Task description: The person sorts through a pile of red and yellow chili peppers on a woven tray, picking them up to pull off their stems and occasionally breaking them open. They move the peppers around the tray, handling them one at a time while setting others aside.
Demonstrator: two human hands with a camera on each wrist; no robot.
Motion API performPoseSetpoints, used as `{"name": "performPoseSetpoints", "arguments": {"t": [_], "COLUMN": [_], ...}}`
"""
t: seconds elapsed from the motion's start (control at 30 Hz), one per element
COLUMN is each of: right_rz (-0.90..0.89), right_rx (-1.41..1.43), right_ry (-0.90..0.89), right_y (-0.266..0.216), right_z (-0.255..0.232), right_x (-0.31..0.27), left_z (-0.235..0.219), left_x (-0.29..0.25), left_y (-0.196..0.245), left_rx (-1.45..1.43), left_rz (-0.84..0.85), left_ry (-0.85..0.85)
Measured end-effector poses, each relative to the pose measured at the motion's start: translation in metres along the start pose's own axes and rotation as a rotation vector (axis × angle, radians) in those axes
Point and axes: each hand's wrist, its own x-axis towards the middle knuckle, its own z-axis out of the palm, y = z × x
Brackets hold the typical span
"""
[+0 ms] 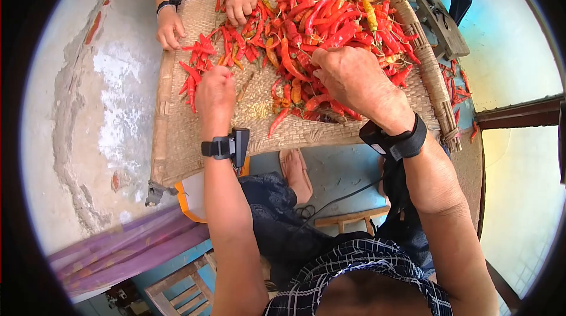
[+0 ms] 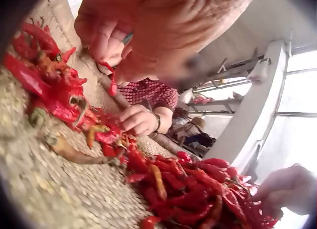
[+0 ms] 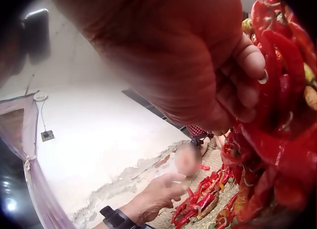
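Note:
Over the small pile of red peppers on the tray's left side is my left hand. In the left wrist view this hand pinches a slim red pepper between thumb and fingers. My right hand is at the large heap of red peppers, fingers curled down into it. The right wrist view shows the right hand with its fingertips curled against a red pepper in the heap; the thumb is partly hidden. Some peppers are orange or yellow-green.
The woven tray has a raised rim. Across it another person's two hands touch peppers. A wall stands left; a wooden stool and loose peppers are at the right. Below are a foot and a cable.

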Motion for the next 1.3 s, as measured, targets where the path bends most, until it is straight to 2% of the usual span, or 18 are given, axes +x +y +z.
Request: {"name": "performPoseSetpoints", "arguments": {"t": [0.03, 0.07, 0.13, 0.37, 0.5, 0.57, 0.6, 0.67, 0.7, 0.77, 0.8, 0.83, 0.9, 0.97, 1.07, 1.2, 1.27, 1.3], "right_rz": [0.001, 0.002, -0.030, -0.024, -0.027, -0.011, -0.004, 0.012, -0.007, -0.028, -0.035, -0.042, -0.035, -0.029, -0.020, -0.029, -0.021, -0.024], "right_rx": [-0.007, -0.007, 0.034, 0.025, 0.037, 0.037, 0.028, 0.024, 0.023, 0.026, 0.022, 0.016, 0.004, -0.009, -0.009, -0.006, -0.007, -0.014], "right_ry": [-0.009, -0.011, 0.075, 0.083, 0.101, 0.091, 0.082, 0.074, 0.079, 0.084, 0.086, 0.088, 0.090, 0.088, 0.083, 0.068, 0.064, 0.062], "right_y": [0.000, 0.001, 0.003, 0.003, 0.004, 0.005, 0.005, 0.007, 0.008, 0.007, 0.006, 0.005, 0.005, 0.004, 0.003, 0.003, 0.003, 0.004], "right_z": [0.001, 0.002, 0.005, 0.005, 0.004, 0.002, 0.001, 0.000, 0.001, 0.002, 0.002, 0.003, 0.002, 0.003, 0.003, 0.005, 0.005, 0.004], "right_x": [0.000, -0.001, -0.001, 0.000, 0.000, 0.000, 0.000, -0.002, -0.002, -0.002, -0.002, -0.002, -0.003, -0.003, -0.001, -0.001, -0.002, -0.002], "left_z": [0.000, 0.000, 0.009, 0.006, 0.023, 0.017, 0.013, 0.000, -0.007, -0.024, -0.021, -0.013, 0.005, 0.004, 0.017, 0.029, 0.010, 0.001], "left_x": [-0.001, -0.001, -0.003, -0.004, 0.002, 0.007, 0.010, 0.011, 0.006, -0.005, -0.002, -0.002, -0.007, -0.015, -0.011, -0.007, -0.005, -0.001], "left_y": [0.004, 0.010, 0.005, 0.021, 0.010, 0.016, 0.012, -0.005, -0.002, 0.003, -0.002, -0.003, 0.007, 0.038, 0.036, 0.022, 0.018, 0.008], "left_rx": [0.070, 0.170, 0.195, 0.226, 0.275, 0.420, 0.420, 0.525, 0.528, 0.396, 0.203, 0.205, -0.326, -0.220, -0.136, -0.200, -0.279, -0.185], "left_rz": [0.006, -0.043, -0.026, 0.048, 0.110, -0.030, -0.026, -0.161, -0.156, -0.116, 0.031, 0.030, 0.074, 0.128, 0.168, 0.120, 0.011, -0.030], "left_ry": [-0.235, -0.369, -0.356, -0.368, -0.340, -0.439, -0.441, -0.140, -0.144, 0.086, 0.064, 0.063, -0.419, -0.551, -0.616, -0.631, -0.480, -0.383]}}
